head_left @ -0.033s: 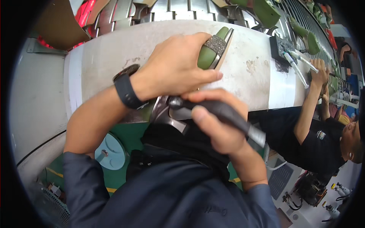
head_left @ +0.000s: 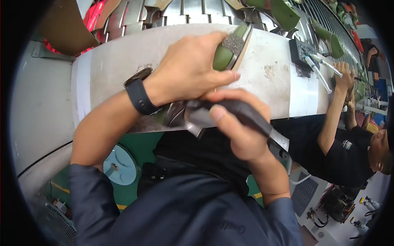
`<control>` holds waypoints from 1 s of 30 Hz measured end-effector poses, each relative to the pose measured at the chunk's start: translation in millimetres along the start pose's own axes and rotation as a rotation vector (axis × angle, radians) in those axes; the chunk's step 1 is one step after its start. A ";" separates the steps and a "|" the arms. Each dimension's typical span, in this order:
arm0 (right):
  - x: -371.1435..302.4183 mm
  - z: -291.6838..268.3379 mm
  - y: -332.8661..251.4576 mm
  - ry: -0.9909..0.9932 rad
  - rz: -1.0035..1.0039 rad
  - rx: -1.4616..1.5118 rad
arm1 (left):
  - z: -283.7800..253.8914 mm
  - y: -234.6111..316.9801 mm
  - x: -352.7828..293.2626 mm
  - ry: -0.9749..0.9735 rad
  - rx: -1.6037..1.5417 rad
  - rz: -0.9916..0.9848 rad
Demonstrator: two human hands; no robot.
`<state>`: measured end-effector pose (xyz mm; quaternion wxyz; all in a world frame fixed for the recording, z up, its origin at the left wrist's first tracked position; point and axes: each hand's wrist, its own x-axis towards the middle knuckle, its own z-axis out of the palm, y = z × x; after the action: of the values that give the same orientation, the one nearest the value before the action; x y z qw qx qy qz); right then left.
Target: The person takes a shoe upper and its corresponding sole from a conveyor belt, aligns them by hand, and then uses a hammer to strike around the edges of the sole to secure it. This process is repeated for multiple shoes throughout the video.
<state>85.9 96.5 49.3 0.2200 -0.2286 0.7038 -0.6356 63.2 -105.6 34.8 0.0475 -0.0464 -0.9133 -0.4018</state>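
Observation:
Wrapped over a green shoe last (head_left: 223,58) on the bench is my left hand (head_left: 186,67), its thumb pointing right along the side. A dark glittery strap (head_left: 233,44) crosses the last near its far end, and a thin tan sole edge shows on the right. My right hand (head_left: 246,133) is closed around dark-handled lasting pliers (head_left: 250,115), just below my left wrist. Their metal head is blurred and lies against the last's near end. What the jaws grip, if anything, cannot be made out.
Beyond the white bench (head_left: 119,74), a slatted metal conveyor (head_left: 193,12) carries more green lasts (head_left: 285,16). Right of my hands stands a black block (head_left: 299,53) with two syringes (head_left: 318,74). A co-worker (head_left: 328,147) works at the right. A pale blue stool (head_left: 123,168) stands below.
The pliers have turned slightly in my right hand, their handle end tipping lower and their head shifting. The last has tilted a little, while my left hand keeps its hold.

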 end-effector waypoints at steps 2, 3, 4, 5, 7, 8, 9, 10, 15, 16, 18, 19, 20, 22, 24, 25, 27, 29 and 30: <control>4.9 -11.9 -8.9 0.175 -0.141 -0.104 | -15.5 13.2 -1.9 0.295 0.074 0.198; 7.1 -20.2 -9.4 0.281 -0.314 -0.152 | -30.9 27.6 -7.7 0.407 0.074 0.293; 8.1 -27.5 -13.6 0.337 -0.362 -0.015 | -39.2 43.1 -13.3 0.423 -0.124 0.366; 8.8 -31.9 -21.9 0.386 -0.409 0.128 | -49.9 60.7 -20.7 0.434 -0.318 0.433; 1.7 -30.8 -45.0 0.320 -0.441 0.172 | -73.8 90.0 -36.6 0.253 -0.142 0.456; -2.1 -30.6 -54.0 0.251 -0.460 0.127 | -65.4 88.9 -40.3 0.237 -0.177 0.472; -7.3 -30.5 -65.0 0.252 -0.475 -0.128 | -53.1 83.7 -42.2 0.219 -0.215 0.489; -17.8 -32.5 -72.2 0.224 -0.520 -0.112 | -48.9 84.1 -39.6 0.234 -0.228 0.537; -34.5 -55.3 -114.2 -0.305 -0.744 -0.256 | -32.9 89.6 -45.5 0.306 -0.198 0.498; -35.5 -57.3 -119.9 -0.299 -0.714 -0.278 | -31.4 92.0 -47.2 0.316 -0.180 0.507; -37.0 -57.2 -119.3 -0.190 -0.631 -0.207 | -28.9 95.1 -52.9 0.306 -0.158 0.545; -40.6 -54.0 -118.7 -0.074 -0.570 -0.129 | -27.8 97.6 -52.7 0.277 -0.168 0.588; -42.9 -48.8 -128.0 0.112 -0.405 -0.175 | -21.0 97.2 -52.7 0.304 -0.189 0.636; -34.1 -46.4 -144.4 0.156 -0.305 -0.247 | -13.4 103.3 -60.1 0.304 -0.199 0.594; -39.9 -48.7 -145.6 0.167 -0.242 -0.207 | -2.2 105.2 -69.8 0.307 -0.155 0.580; -47.7 -42.5 -142.5 0.172 -0.193 -0.116 | 3.2 100.9 -76.8 0.304 -0.157 0.574; -50.5 -42.6 -111.9 -0.022 -0.262 -0.014 | 15.4 88.8 -102.1 0.335 -0.077 0.590; -60.6 -50.9 -78.6 -0.195 -0.231 0.063 | 47.8 65.3 -118.1 0.432 -0.032 0.613; -73.1 -41.9 -63.8 -0.107 -0.036 0.231 | 59.8 53.3 -122.6 0.522 0.057 0.578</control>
<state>121.8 168.2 118.2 0.2703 -0.2480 0.6091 -0.7031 188.3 -31.3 18.2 0.3906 -0.1969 -0.8305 -0.3447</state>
